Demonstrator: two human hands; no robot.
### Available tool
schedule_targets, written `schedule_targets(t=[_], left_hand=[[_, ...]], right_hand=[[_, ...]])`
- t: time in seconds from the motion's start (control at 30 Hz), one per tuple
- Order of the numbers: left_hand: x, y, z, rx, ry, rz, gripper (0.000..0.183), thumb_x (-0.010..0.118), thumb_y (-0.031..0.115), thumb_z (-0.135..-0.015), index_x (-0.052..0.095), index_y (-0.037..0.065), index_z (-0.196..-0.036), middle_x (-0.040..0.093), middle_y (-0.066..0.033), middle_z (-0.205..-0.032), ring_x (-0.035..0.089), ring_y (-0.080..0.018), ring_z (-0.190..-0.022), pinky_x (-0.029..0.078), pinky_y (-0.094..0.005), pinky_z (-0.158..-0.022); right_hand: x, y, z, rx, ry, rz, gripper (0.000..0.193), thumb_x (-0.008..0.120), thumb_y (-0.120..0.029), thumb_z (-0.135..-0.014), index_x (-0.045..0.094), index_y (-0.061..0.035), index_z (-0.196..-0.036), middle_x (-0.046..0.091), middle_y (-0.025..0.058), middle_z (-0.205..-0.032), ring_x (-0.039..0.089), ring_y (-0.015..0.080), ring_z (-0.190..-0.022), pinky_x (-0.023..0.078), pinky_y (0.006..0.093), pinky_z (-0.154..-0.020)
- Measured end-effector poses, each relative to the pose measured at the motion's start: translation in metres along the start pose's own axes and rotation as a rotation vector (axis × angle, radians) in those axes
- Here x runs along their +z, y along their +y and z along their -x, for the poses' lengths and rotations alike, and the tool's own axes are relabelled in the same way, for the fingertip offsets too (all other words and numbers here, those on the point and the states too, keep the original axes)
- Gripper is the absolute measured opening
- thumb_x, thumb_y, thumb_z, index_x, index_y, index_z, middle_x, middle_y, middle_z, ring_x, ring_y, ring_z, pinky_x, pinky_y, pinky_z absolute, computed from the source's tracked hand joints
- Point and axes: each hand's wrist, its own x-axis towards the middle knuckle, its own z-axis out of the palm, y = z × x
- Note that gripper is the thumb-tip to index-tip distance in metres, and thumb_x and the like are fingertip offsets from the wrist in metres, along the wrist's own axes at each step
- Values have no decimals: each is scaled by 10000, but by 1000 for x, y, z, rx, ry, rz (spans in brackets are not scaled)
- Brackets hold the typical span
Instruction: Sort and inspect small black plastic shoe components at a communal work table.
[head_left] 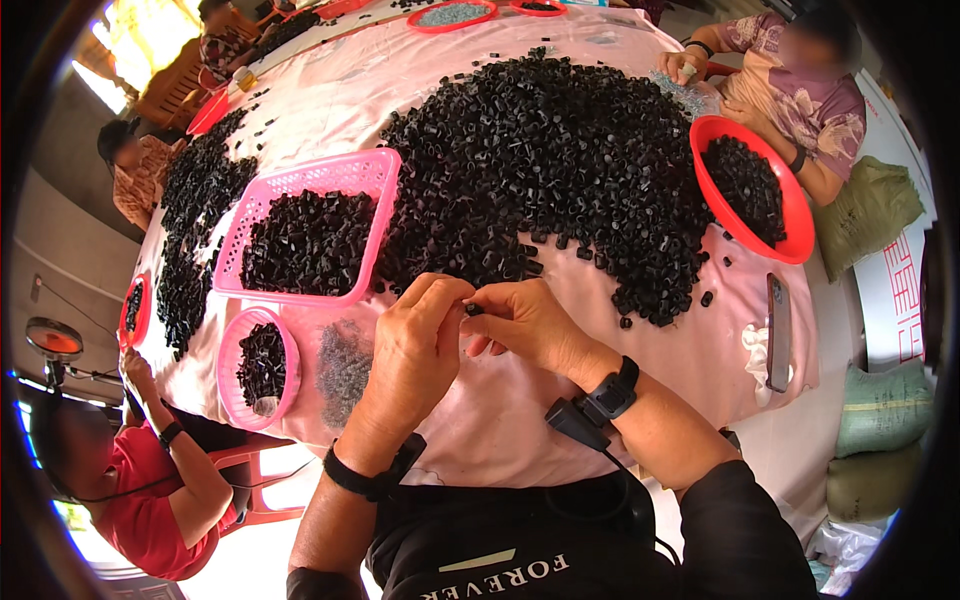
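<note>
My left hand [418, 330] and my right hand [530, 322] meet in front of me at the near edge of the big black heap. Between the right thumb and fingers sits a small black plastic piece [472, 310], pinched at the fingertips. The left fingers are closed right beside it; what they grip is hidden. Beyond both hands spreads a large heap of small black plastic pieces [560, 150]. Next to my left wrist lies a pile of tiny grey, wiry-looking parts [345, 368].
A pink basket [385, 200] and a round pink bowl [290, 350] hold black pieces on my left. At right are a red basin [800, 235] and a phone [777, 335]. Co-workers sit around the pink-covered table [600, 400]. Sacks [880, 410] stand on the floor at right.
</note>
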Motion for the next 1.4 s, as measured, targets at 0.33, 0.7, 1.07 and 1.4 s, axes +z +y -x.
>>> schedule_targets(t=[0.33, 0.7, 1.07, 1.4], left_hand=[[-4, -17, 7, -127, -85, -91, 135, 626, -78, -856, 689, -11, -956, 683, -152, -897, 683, -323, -770, 536, -382, -670], [-6, -28, 23, -152, -321, -95, 144, 644, -36, -854, 704, -8, -982, 671, -158, -865, 673, -314, -771, 524, -395, -673], [0, -7, 1, 6, -68, -11, 245, 626, -61, -885, 699, 7, -1108, 655, -164, -935, 684, -346, -793, 542, -408, -674], [3, -18, 0, -61, -49, 42, 89, 651, -58, -875, 640, -25, -956, 673, -132, -870, 687, -249, -745, 536, -329, -650]], right_hand=[[-3, -2, 0, -47, 92, -10, 169, 699, -115, -955, 721, -7, -1083, 733, 40, -818, 718, 96, -709, 541, 212, -567], [-3, -3, -3, -71, 112, 64, 151, 676, -85, -979, 709, -26, -1113, 728, 51, -830, 706, 93, -689, 572, 222, -587], [-3, 3, -3, -38, 82, -35, 178, 681, -110, -966, 702, 12, -1096, 723, 28, -825, 712, 102, -718, 551, 221, -603], [0, 1, -1, -34, 9, -18, 202, 591, -80, -999, 691, 30, -1135, 749, 63, -883, 741, 131, -783, 584, 254, -656]])
